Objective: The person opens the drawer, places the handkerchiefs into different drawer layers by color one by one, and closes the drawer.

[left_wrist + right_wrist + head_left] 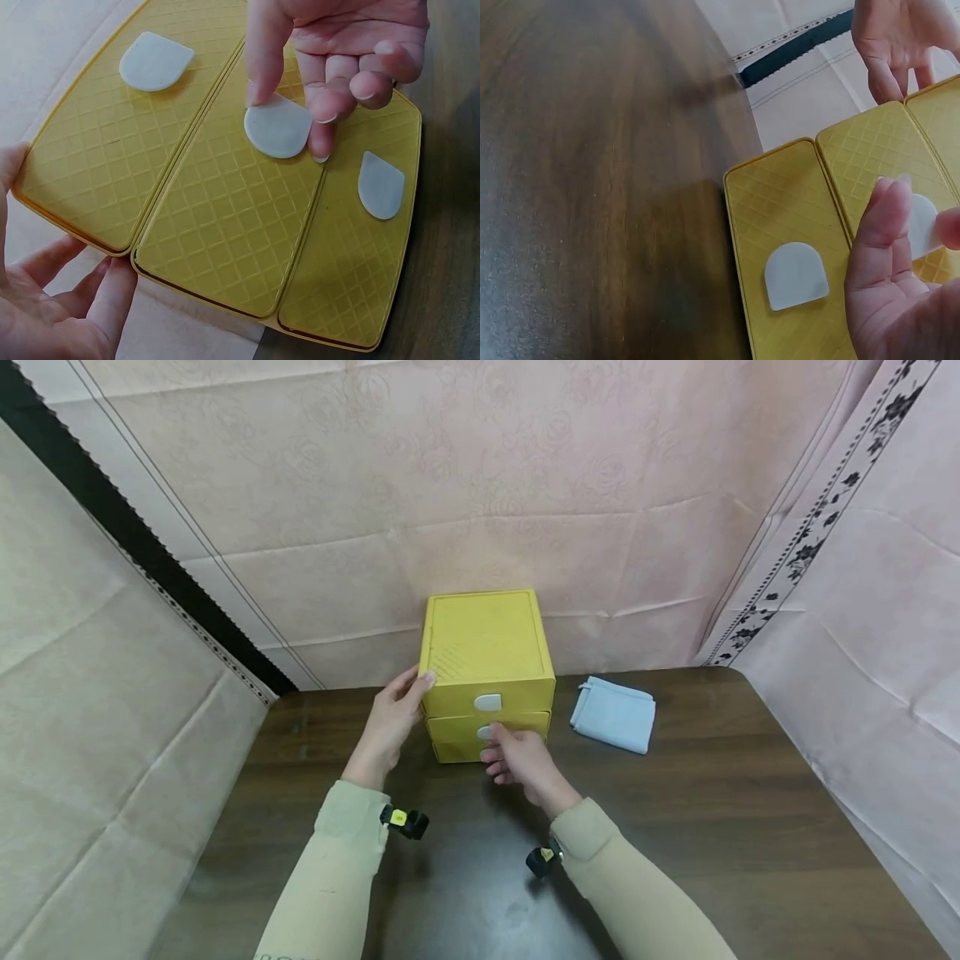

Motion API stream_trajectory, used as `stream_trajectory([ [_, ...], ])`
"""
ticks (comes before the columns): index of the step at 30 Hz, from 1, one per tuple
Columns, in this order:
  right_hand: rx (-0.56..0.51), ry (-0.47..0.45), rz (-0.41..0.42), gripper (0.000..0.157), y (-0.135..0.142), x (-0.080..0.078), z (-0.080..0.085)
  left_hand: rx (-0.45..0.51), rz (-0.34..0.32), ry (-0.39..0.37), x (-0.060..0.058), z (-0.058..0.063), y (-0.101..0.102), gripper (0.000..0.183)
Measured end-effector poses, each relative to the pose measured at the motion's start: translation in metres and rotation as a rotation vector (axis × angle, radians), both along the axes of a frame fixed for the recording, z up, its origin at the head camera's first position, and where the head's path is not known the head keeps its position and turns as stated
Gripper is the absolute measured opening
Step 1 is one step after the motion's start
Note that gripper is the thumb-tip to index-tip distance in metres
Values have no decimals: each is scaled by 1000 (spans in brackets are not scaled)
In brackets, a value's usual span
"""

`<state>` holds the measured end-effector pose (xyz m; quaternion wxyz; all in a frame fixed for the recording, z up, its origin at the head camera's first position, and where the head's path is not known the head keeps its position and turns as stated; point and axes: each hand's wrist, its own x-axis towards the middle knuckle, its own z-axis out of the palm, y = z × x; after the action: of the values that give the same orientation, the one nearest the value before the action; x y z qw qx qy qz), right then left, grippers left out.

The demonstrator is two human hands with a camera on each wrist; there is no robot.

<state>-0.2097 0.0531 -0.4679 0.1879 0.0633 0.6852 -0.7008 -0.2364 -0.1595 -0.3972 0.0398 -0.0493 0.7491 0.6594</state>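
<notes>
A yellow drawer box [487, 639] with three stacked drawers stands on the table, each drawer front bearing a white pull tab [156, 61]. My left hand [393, 718] holds the box at its upper left corner, thumb at the top edge and fingers against the side. In front of the box, my right hand [523, 762] pinches the middle drawer's white tab [277, 129] between thumb and fingers. The lowest drawer's tab [796, 276] shows beside the right hand in the right wrist view. All three drawer fronts sit flush in the left wrist view.
A folded light blue cloth [613, 714] lies on the dark wooden table [712, 827] to the right of the box. Pale patterned fabric [480, 485] hangs behind the table and along both sides. A small camera is strapped to each wrist.
</notes>
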Motion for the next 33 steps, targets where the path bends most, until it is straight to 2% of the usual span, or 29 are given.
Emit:
stream_trajectory([
  [7, -5, 17, 1, 52, 1, -5, 6, -4, -8, 8, -1, 6, 0, 74],
  [12, -11, 5, 11, 53, 0, -6, 5, -1, 6, -4, 0, 5, -2, 76],
  [23, 33, -38, 63, 72, 10, 1, -9, 7, 14, -11, -1, -3, -2, 76],
  [33, 67, -64, 57, 63, 15, 2, -26, 23, 9, 13, -1, -3, 0, 72],
])
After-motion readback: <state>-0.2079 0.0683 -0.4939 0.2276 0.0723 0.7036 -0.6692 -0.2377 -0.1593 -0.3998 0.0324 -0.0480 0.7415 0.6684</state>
